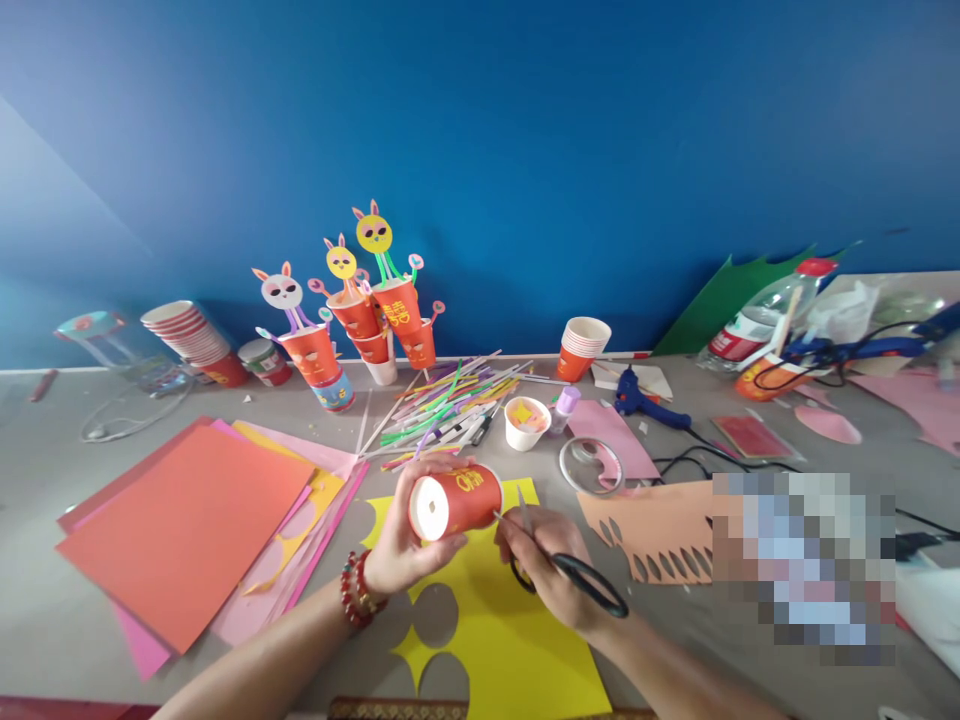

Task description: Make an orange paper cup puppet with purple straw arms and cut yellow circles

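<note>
My left hand (411, 545) is wrapped round a red paper cup (476, 497) with yellow lettering. The cup lies tilted on its side, and its white base, with a small hole in it, faces left. In my right hand (551, 570) is a pair of scissors (592, 585) with black handles. Its blades are parted, and one tip is close to the cup's right end; whether it touches cannot be made out. Below both hands lies yellow paper (517, 650) with round cut-outs.
Coloured sheets (187, 530) lie at left. Behind stand decorated rabbit cups (311, 355), a pile of pipe cleaners (450, 400), a small white tub (526, 424) and stacked cups (581, 350). To the right are a tape roll (591, 466), a blue glue gun (645, 400) and its black cable.
</note>
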Available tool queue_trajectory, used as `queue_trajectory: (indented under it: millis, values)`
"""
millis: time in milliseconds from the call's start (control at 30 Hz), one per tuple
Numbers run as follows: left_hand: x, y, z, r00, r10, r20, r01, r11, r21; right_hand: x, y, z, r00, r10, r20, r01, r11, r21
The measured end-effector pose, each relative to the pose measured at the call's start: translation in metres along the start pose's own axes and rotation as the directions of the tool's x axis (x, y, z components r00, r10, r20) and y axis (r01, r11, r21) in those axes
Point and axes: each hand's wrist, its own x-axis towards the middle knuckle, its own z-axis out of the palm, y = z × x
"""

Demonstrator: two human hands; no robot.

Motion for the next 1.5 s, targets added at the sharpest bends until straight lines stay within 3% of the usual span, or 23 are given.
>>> queue_trajectory:
  millis: [133,300,433,600,733,900,1000,1233,1367,1500]
  values:
    - [0.000,0.002,0.004,0.999,0.033,-0.014,-0.033,0.999,0.016,-0.002,-0.003,0.005,0.972,0.232,0.043,-0.233,0.918,0.321]
    - [-0.001,0.002,0.010,0.995,0.099,-0.030,-0.099,0.995,0.018,0.000,-0.008,0.008,0.937,0.349,0.033,-0.314,0.794,0.521]
    - [-0.003,-0.003,0.010,0.994,0.108,-0.018,-0.108,0.994,-0.007,0.003,-0.008,0.005,0.933,0.357,0.038,-0.326,0.798,0.506]
    - [-0.002,-0.003,0.002,0.999,0.021,0.049,-0.011,0.980,-0.200,0.001,-0.003,-0.001,0.968,0.250,0.024,-0.244,0.916,0.318]
    - [0.003,-0.002,-0.005,0.994,-0.017,0.109,0.033,0.988,-0.151,-0.001,0.000,-0.002,0.973,0.231,0.022,-0.227,0.930,0.291]
    - [0.004,-0.008,-0.013,0.980,0.022,0.197,0.009,0.988,-0.157,-0.001,-0.004,-0.001,0.967,0.253,0.036,-0.246,0.882,0.401]
    - [0.002,-0.011,-0.012,0.981,0.023,0.190,0.006,0.989,-0.151,0.000,-0.010,-0.001,0.963,0.268,0.035,-0.256,0.861,0.439]
    - [0.005,-0.004,-0.003,0.986,0.101,0.135,-0.111,0.992,0.064,0.001,-0.013,-0.002,0.952,0.293,0.091,-0.299,0.816,0.496]
    - [0.003,-0.004,-0.004,0.974,0.189,0.122,-0.211,0.956,0.206,0.003,-0.008,0.002,0.923,0.364,0.128,-0.368,0.729,0.577]
    - [-0.002,-0.008,-0.006,0.952,0.245,0.182,-0.291,0.909,0.298,0.006,-0.007,0.006,0.869,0.475,0.141,-0.436,0.597,0.673]
